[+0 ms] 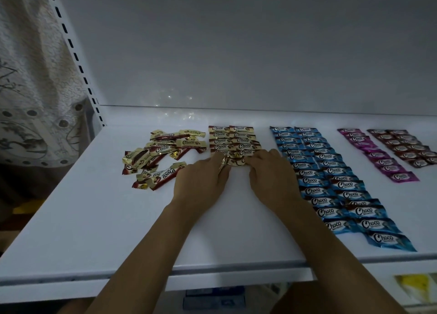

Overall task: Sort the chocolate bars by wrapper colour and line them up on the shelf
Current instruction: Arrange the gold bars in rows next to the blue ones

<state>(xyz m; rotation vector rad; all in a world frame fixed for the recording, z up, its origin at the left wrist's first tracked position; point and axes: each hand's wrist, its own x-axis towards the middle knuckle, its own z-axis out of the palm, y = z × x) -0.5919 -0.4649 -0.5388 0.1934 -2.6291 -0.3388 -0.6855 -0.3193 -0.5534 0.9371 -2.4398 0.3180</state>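
At the left edge of the frame hangs a patterned curtain [30,89], and beside it stands a white slotted upright [78,60]. The white shelf [94,219] carries all the chocolate bars. On its left part lies a loose pile [156,155] of gold-wrapped bars, unsorted and crossing over each other. Just right of it, in the centre, the gold rows [233,138] lie in two columns, with the bars overlapping. At the near end of these rows the left hand [201,179] and the right hand [272,174] lie palm down, and each pinches one end of a single gold bar [234,161], which rests on the shelf between them. Right of the hands, the blue rows [331,181] run in two long columns toward the lower right. Further right is a single pink row [376,155], and at the right edge are two columns of dark brown bars [406,148]. Under the shelf front, at the lower right, a blurred yellow packet [411,287] shows.
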